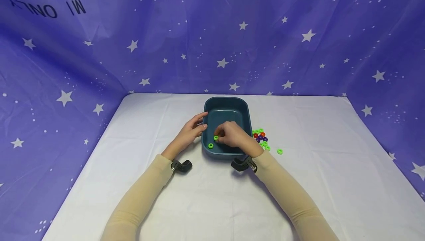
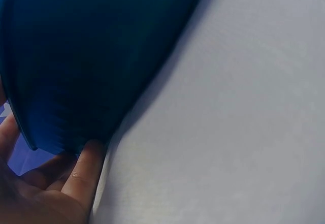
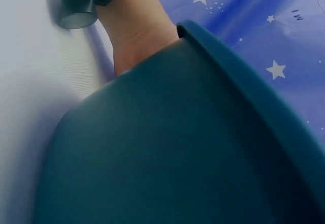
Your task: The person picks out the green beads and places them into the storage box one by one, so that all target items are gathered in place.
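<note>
A dark teal rectangular tub (image 1: pixel 227 156) stands on the white-covered table. Inside it, my right hand (image 1: pixel 232 134) pinches a small bright green ring-shaped bead (image 1: pixel 216 138) between thumb and fingers, near the tub's left side. Another green bead (image 1: pixel 210 145) lies in the tub's near left corner. My left hand (image 1: pixel 190 130) touches the tub's left side with loosely extended fingers. From the left wrist, its fingers (image 2: pixel 85 176) rest against the outer wall (image 2: pixel 101 56). The right wrist view shows mostly the tub's outside (image 3: pixel 167 137); the right hand is hidden there.
Just right of the tub lies a loose group of green, purple and orange-red beads (image 1: pixel 260 137). One green bead (image 1: pixel 280 151) sits apart, farther right. A purple star-patterned cloth (image 1: pixel 199 38) rises behind the table. Black wrist cameras (image 1: pixel 182 166) hang at both cuffs.
</note>
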`<state>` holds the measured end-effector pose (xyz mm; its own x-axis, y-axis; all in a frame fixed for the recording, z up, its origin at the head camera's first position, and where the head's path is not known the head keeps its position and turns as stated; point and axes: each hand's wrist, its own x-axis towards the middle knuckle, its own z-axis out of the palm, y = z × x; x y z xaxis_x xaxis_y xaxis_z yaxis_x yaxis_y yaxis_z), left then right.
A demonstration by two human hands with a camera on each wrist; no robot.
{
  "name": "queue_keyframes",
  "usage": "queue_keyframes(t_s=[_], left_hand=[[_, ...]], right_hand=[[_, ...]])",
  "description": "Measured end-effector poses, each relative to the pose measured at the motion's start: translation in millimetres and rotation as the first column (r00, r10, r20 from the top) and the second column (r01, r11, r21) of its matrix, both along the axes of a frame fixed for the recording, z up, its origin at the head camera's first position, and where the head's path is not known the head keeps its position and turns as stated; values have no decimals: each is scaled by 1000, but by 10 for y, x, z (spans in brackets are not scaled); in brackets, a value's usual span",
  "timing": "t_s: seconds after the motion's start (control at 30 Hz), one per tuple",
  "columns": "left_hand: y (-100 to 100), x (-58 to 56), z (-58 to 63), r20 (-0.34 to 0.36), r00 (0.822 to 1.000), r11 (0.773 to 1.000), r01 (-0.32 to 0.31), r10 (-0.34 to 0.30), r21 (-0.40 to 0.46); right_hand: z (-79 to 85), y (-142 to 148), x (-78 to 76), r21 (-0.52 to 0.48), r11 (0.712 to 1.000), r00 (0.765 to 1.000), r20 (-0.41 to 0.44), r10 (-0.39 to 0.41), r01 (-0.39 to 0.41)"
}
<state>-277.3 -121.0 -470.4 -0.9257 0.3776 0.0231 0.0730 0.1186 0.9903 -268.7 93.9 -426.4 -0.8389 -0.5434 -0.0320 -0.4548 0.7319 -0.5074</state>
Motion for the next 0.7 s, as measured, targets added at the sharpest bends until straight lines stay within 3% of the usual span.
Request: queue_keyframes(t_s=[0.7], left_hand=[[-1,6,-6,0,1000,1000,-8,8,-6]], right_hand=[[-6,0,29,26,997,997,51,66,-67]])
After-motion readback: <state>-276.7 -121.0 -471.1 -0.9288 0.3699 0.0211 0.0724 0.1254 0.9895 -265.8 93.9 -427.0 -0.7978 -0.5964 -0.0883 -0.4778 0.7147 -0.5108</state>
